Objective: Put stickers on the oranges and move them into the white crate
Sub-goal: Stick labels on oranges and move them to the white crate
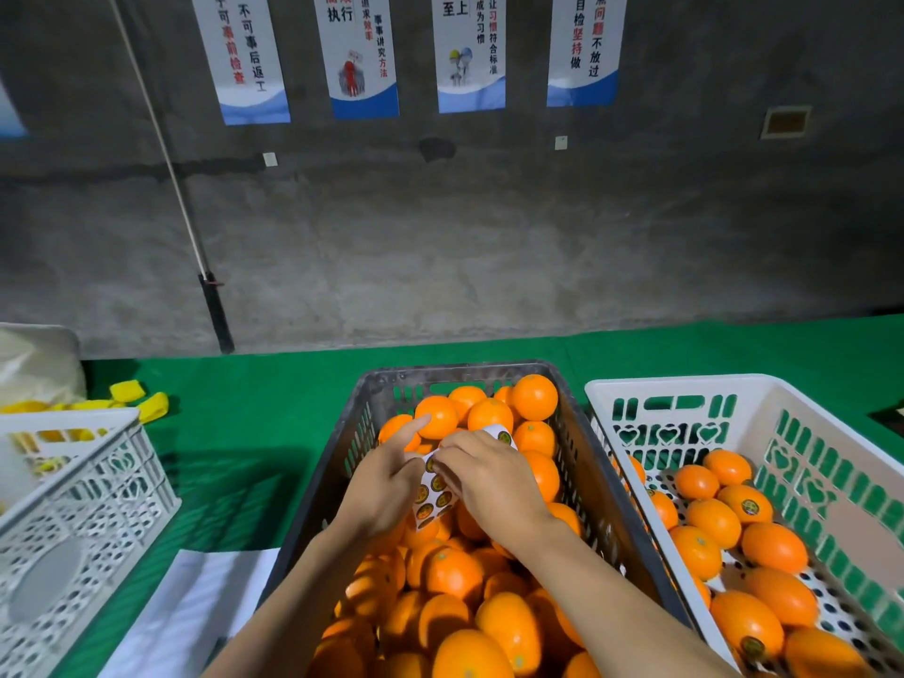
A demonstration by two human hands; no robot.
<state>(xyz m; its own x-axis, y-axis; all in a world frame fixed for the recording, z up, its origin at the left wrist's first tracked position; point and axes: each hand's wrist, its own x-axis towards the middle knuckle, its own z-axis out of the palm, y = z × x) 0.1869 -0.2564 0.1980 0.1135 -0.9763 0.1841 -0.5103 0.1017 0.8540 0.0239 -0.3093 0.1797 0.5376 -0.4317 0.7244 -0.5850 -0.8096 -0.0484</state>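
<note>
Both hands meet over the middle of the dark crate [631,486]. Left hand [386,486] holds the sticker strip [433,496] from below, fingers curled round it, index finger stretched out toward an orange [439,415] at the far end — whether it touches I can't tell. Right hand [489,474] is on top of the strip, fingertips pinched at one sticker, prob. peeling it off; the sticker itself is hidden under the fingers.

Dark crate is heaped w/ oranges front to back, none that I can see labelled. To the right, just beside it, the white crate [685,384] has roughly a dozen oranges in one loose layer, and at least two show a round sticker [750,506] — so some work is done, but the bulk is left. I'd say early in the job.

To the left, a white sheet [195,604] lies on the green cloth [274,408], and another white lattice crate [88,506] stands well apart. Further back, yellow bits [142,398] lie near a pale bag [34,364]. Behind all that, a grey wall w/ posters [357,51].
</note>
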